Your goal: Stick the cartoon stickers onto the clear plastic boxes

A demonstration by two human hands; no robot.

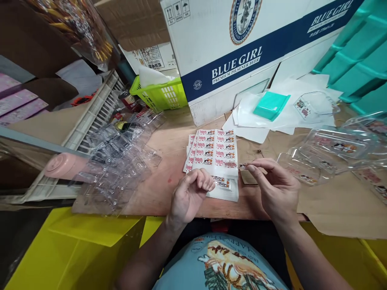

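Note:
My right hand [278,187] pinches a small sticker [242,166] between thumb and forefinger, just right of the sticker sheets. The stacked sheets [215,151] carry rows of pink lettering and cartoon cats. My left hand [192,193] is curled in a loose fist at the lower left of the sheets, with nothing visible in it. Beneath the top sheet, another printed piece [223,183] partly shows. A small brown square [248,177] lies between the sheets and my right hand.
Clear plastic trays [117,161] are piled on the left, beside a pink bottle [62,164]. Clear containers with cat stickers [335,147] stand on the right. Behind are a beer carton [223,80], a green basket [169,94], white papers [250,131] and a teal packet [271,105].

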